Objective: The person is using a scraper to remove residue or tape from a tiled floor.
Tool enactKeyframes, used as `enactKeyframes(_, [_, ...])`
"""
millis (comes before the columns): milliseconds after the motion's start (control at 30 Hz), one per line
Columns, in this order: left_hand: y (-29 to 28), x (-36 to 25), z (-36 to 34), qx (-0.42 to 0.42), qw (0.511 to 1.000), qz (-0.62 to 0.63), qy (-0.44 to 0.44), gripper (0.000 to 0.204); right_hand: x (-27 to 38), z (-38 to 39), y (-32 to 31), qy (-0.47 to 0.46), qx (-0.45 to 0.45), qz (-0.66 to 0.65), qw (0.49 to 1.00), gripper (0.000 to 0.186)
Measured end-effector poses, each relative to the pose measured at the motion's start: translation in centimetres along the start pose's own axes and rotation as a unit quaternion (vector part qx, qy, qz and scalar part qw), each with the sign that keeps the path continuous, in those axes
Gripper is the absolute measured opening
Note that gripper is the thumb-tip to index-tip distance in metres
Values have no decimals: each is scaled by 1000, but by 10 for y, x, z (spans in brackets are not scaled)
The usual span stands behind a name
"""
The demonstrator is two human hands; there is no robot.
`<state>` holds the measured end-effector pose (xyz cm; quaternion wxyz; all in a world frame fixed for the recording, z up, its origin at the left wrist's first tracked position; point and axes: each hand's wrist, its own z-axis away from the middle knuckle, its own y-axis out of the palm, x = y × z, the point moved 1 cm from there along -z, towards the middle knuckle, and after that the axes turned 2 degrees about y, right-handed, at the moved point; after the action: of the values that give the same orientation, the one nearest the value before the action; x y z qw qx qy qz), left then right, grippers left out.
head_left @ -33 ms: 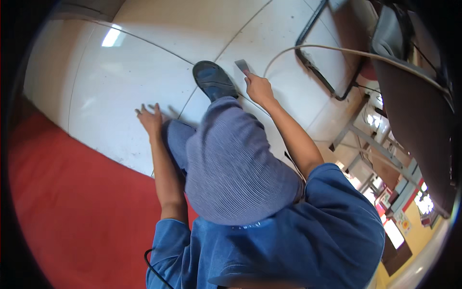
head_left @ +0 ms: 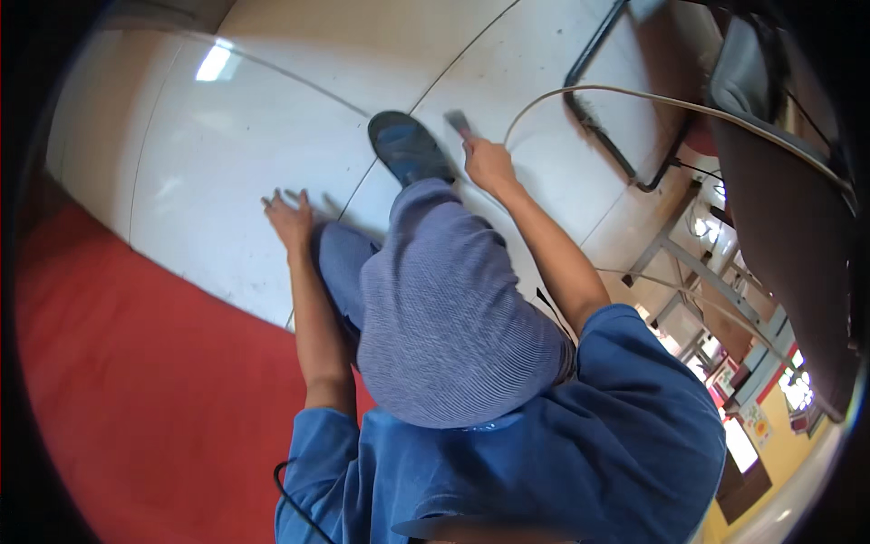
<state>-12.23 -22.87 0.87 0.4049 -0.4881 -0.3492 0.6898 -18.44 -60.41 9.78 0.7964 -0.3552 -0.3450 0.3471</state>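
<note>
My right hand is closed around the handle of a putty knife. Its flat grey blade, smeared by motion, points away over the white tiles, just right of my dark shoe. My left hand is open, its fingers spread, beside my bent left leg. It is low over the tiled floor; whether the fingertips touch it I cannot tell.
A red mat covers the floor at left. A pale cable arcs from near my right hand toward a black metal chair frame. Grey table legs stand at right. Small dark specks dot the tiles.
The putty knife's blade looks narrower and more blurred than before. My left hand sits slightly farther right in the picture, its fingers still spread. The whole view has shifted a little.
</note>
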Motion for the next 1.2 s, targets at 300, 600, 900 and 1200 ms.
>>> enactKeyframes(300, [-17,-21,-3,85,996,-16,-22,55,12,18,14,-27,40,11,999,35])
enactKeyframes(600, [-23,-34,-8,91,994,-5,-52,52,10,10,13,-29,54,3,998,37])
enactKeyframes(900, [-18,-33,-16,65,990,-100,70,57,-5,-6,-6,56,6,-29,998,37])
enactKeyframes(1200, [58,-227,-44,62,944,83,315,38,-84,-55,-19,101,-196,-114,969,34])
